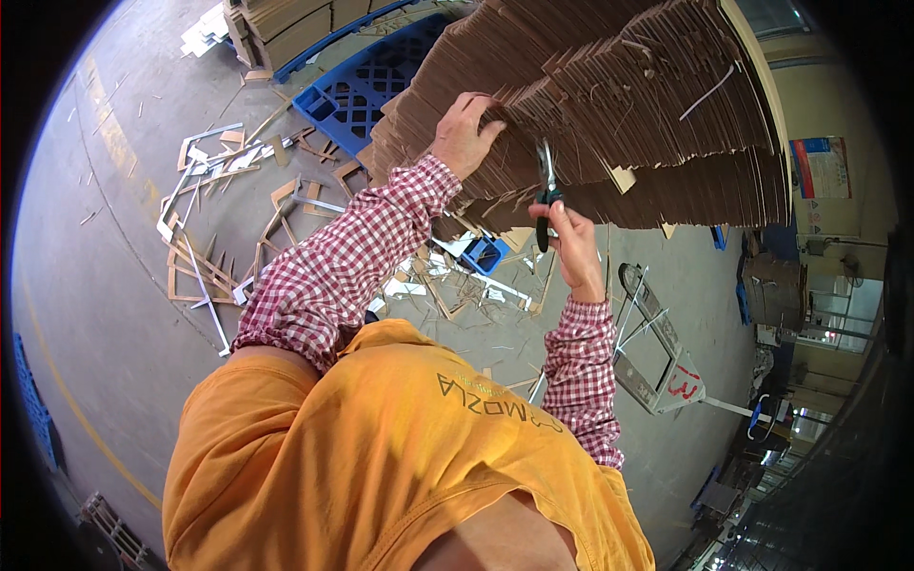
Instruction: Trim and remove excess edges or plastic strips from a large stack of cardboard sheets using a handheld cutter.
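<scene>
Far to the left, many thin cardboard scraps [214,238] lie spread on the grey floor [105,314]. There are too many to count, and some are white strips. One blue plastic pallet [357,90] sits behind them, partly under the big load. A second low pile of flat cardboard [286,24] shows at the top edge, but it is cut off there.

Next comes the person's left hand [466,133]. Its fingers are curled over the edge of one big stack of flat brown cardboard sheets [619,105], pressing on it. The fingertips are tucked between the sheets and are hidden. The sheets are far too many to count. A few thin white straps [709,92] hang across the stack.

Both arms wear red and white checked sleeves [347,262]. An orange shirt [381,457] fills the bottom of the picture.

Just to the right of the left hand is the right hand [571,243]. It is closed tight around the dark handles of one pair of scissors [546,195]. The blades point up and touch the front edge of the stack. You cannot tell if the blades are apart or together, because they look small and thin.

Further right, one hand pallet truck [657,352] stands on the floor, with a grey frame and a long handle. At the far right edge there is a yellow wall and some machines, but they are bent, dark and hard to make out.
</scene>
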A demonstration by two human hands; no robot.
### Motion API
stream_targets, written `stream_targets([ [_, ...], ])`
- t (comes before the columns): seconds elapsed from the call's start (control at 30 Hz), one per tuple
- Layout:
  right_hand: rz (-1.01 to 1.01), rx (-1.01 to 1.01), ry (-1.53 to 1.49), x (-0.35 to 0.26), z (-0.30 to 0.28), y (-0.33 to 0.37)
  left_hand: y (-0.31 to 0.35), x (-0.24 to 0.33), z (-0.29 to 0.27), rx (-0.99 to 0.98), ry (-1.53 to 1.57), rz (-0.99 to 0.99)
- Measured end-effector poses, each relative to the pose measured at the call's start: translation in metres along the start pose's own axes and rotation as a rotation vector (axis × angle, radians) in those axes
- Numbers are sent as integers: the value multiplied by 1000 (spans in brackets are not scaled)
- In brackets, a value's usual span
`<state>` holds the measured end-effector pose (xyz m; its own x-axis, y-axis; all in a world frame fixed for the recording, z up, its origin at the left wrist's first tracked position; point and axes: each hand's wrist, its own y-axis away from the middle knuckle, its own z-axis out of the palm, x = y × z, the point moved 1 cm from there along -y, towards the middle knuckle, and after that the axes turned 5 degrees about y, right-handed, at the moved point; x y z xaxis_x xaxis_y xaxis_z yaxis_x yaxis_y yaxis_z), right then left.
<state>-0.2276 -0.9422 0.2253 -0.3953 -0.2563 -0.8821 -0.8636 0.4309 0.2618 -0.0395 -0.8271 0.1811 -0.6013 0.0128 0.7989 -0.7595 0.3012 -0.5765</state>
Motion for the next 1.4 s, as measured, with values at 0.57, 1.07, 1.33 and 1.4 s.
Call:
stream_targets([
  [0.57,-64,-23,-199,-16,18,-28,46,-25,-18,-197,126,-215],
  [1.07,58,-41,-12,28,6,16,-18,11,12,55,-32,-85],
  [1.33,33,-15,-37,16,12,0,23,-2,12,-148,52,-257],
  [1.4,7,-17,-2,7,17,-7,46,-27,2,-208,46,-375],
])
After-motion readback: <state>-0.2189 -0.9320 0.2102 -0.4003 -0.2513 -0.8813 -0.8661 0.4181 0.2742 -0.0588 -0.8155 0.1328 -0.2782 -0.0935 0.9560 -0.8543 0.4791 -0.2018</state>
